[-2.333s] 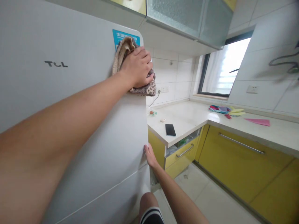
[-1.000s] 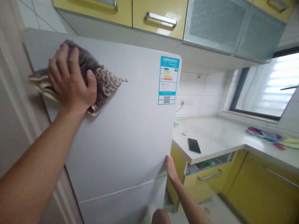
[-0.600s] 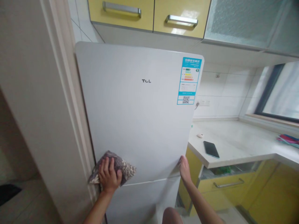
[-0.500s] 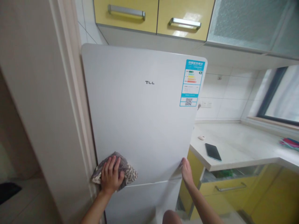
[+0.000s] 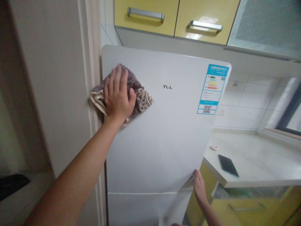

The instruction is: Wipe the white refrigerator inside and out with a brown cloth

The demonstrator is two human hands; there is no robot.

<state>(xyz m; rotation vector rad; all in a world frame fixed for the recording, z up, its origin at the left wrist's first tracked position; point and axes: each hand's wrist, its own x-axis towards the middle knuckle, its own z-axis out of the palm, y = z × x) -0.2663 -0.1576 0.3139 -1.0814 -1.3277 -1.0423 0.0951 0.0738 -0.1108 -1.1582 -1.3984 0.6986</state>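
Yellow cupboards [image 5: 147, 22] hang above the fridge [image 5: 152, 150]. Left hand [image 5: 118, 99], fingers flat, holds the cloth [image 5: 144, 99] over the fridge's upper left edge; right hand [image 5: 199, 185] meets its right edge, grip unclear. Even palm pressure should suit best.

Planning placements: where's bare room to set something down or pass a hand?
Set down: counter stretch between phone and tiled wall.
Hand: mid fridge door, below TCL logo, between cloth and right hand.
Crowded: counter end nearest the door, bearing phone and white object; door's upper left, under left hand and cloth.
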